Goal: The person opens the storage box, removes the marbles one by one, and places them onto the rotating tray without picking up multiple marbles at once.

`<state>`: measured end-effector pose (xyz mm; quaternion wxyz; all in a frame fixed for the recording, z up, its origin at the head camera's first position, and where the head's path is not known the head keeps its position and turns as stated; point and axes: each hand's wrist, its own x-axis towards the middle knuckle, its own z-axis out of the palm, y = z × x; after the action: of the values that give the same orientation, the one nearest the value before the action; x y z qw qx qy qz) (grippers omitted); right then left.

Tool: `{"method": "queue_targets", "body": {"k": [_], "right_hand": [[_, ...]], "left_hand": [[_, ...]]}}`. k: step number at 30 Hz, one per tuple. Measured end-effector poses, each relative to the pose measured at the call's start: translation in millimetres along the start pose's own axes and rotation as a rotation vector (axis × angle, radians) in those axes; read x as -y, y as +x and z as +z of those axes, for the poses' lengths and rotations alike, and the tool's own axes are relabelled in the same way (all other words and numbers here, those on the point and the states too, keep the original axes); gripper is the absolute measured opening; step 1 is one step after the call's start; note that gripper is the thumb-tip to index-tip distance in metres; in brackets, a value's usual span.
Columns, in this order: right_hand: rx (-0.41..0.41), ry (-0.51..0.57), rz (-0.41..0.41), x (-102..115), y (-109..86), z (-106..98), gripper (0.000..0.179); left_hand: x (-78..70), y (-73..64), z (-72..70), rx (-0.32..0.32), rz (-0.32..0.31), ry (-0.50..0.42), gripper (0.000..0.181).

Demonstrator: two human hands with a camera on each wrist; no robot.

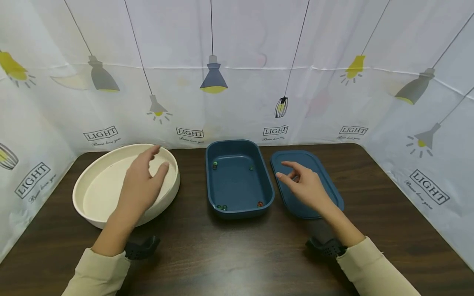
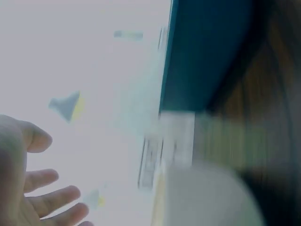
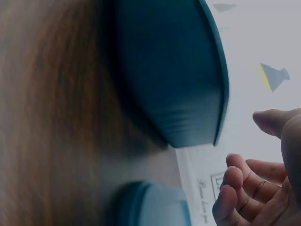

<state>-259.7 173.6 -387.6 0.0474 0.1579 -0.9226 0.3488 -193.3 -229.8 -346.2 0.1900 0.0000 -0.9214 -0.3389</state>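
My left hand (image 1: 142, 181) hovers above the round cream tray (image 1: 87, 187), thumb spread from its fingers; the left wrist view shows the hand (image 2: 37, 188) with nothing in it. Over the flat blue lid (image 1: 300, 207) is my right hand (image 1: 305, 187), thumb and index finger apart, the other fingers loosely curled. A small dark spot shows between its fingertips in the right wrist view, too small to identify. Between the hands stands a deep blue box (image 1: 240, 181). Inside it, green marbles (image 1: 215, 165) lie near the corners, along with a reddish marble (image 1: 260, 204).
Everything stands on a dark wooden table (image 1: 222, 255). A white curtain (image 1: 244, 102) printed with lamps hangs close behind the table's back edge and along both sides. The box's raised walls stand between the tray and the lid.
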Motion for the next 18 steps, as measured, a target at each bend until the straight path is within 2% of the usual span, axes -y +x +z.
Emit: {"method": "queue_targets", "body": {"k": [5,9,14,16,18], "right_hand": [[0.064,0.052,-0.006,5,-3.7,10,0.056],[0.136,0.107,0.016,6,-5.5,17,0.059],[0.195,0.173,0.058,7,-6.4,21,0.061],[0.211,0.216,0.085,8,-6.3,22,0.061],[0.225,0.256,0.11,9,-6.5,23,0.062]], "left_hand": [[36.9,8.9,-28.3,-0.098,-0.105,0.042,0.059],[68.8,10.8,-56.9,-0.09,-0.234,0.103,0.065],[109.1,4.6,-93.7,-0.117,-0.452,0.121,0.068],[123.9,0.8,-102.4,-0.143,-0.531,0.101,0.068],[137.5,-2.1,-106.2,-0.141,-0.567,0.081,0.068]]}}
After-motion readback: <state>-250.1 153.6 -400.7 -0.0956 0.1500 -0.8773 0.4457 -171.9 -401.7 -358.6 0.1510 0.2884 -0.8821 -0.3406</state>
